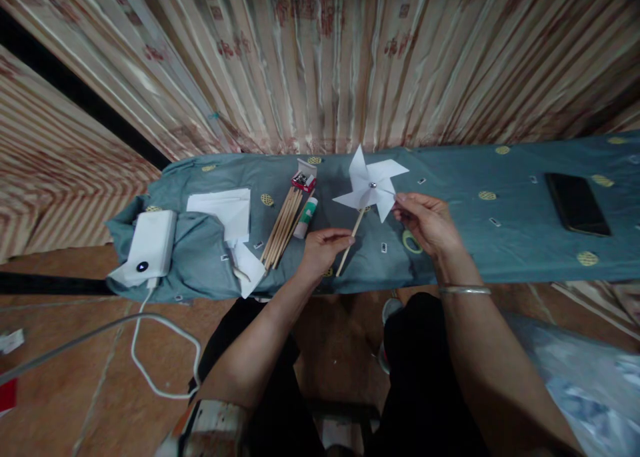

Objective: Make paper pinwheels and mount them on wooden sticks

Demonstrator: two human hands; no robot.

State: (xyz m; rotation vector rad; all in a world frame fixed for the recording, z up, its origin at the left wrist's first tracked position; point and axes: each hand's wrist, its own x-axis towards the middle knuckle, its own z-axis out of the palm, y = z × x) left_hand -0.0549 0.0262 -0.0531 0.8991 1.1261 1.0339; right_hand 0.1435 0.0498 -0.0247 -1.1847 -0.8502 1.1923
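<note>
Left hand (325, 250) pinches wooden stick (357, 224); right hand (427, 220) at paper pinwheel (361, 191) edge, can't tell if gripping. Hard tug could tear paper around pin (373, 185).

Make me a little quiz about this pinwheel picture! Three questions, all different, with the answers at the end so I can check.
1. Pick one. What does the left hand hold?
A) the green ring
B) the pinwheel's stick
C) the white power bank

2. True or false: the black phone lies to the right of the pinwheel.

3. Fill in the missing words: the open red box sits at the far end of the bundle of ____ ____.

Key
1. B
2. True
3. wooden sticks
</note>
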